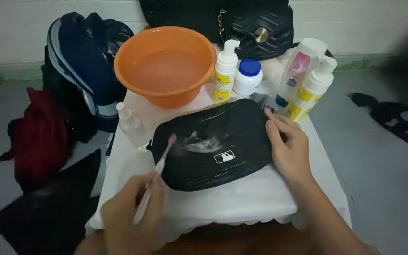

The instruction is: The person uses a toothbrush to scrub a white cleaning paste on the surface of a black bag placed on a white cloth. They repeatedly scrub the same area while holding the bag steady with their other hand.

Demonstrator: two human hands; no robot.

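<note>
Left hand point(131, 217) near-left, fingers wrapped round the handle of a slim white toothbrush with pink bristles point(153, 182); bristle end up at the left part of a black rectangular leather pouch point(213, 144), touching or just above it, can't tell which

Right hand point(286, 146) flat on the pouch's right end, fingers spread and loosely curved over the edge, pressing down rather than gripping

Pouch lying flat at the middle of a small table covered with a white scallop-edged cloth point(242, 198); white foam smear point(199, 144) on the top face, just right of the bristles; small white emblem near the middle

Far side of pouch:
- round orange plastic basin point(165, 63) holding water, far-left on the table
- white pump bottle with yellow label point(225, 73) just right of the basin
- squat white jar with blue lid point(248, 77) beside it
- tall white bottle with pink label point(301, 68) and second white pump bottle with yellow label point(312, 89) at the far-right corner, close to the right fingers
- small clear bottle with white cap point(129, 120) at the left edge, near the pouch's left end

Off the table: black quilted handbag with gold clasp point(256, 28) against the far wall, navy backpack point(83, 61) left of the basin, red fabric bag point(38, 137) on the grey floor further left, dark strap-like item point(393, 120) on the floor far right
</note>
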